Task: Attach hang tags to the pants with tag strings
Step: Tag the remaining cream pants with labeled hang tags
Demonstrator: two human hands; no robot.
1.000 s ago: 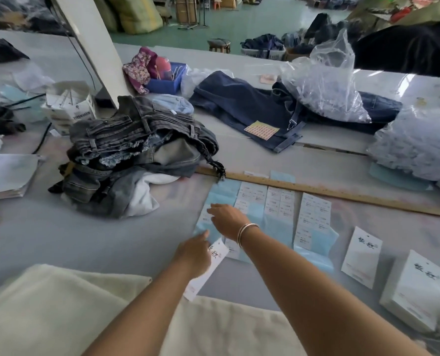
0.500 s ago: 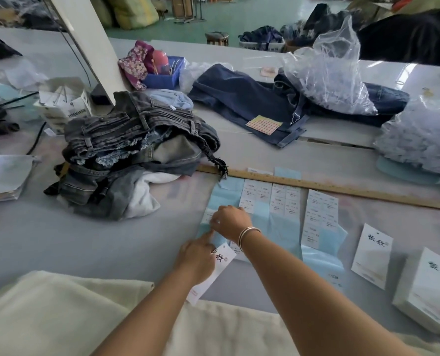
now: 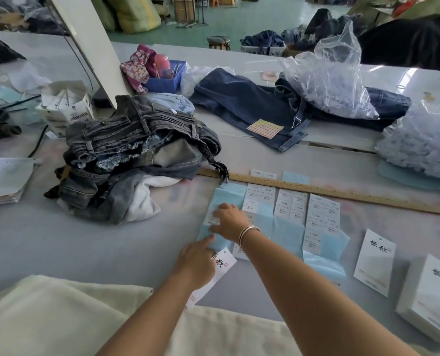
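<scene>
Your left hand (image 3: pixel 197 263) pinches one white card hang tag (image 3: pixel 220 269); your right hand (image 3: pixel 229 222) presses flat, grip released, on the nearest of four pale blue label sheets (image 3: pixel 288 232). One heap of grey denim pants (image 3: pixel 136 155) lies well apart at left, with bare worktop (image 3: pixel 72 240) between. One wooden ruler (image 3: pixel 342 192) borders the sheets.

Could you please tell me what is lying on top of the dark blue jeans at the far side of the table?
On the dark blue jeans lie a yellow sticker sheet near the hem and a crumpled clear plastic bag over the waist end. What the bag covers cannot be seen.
</scene>
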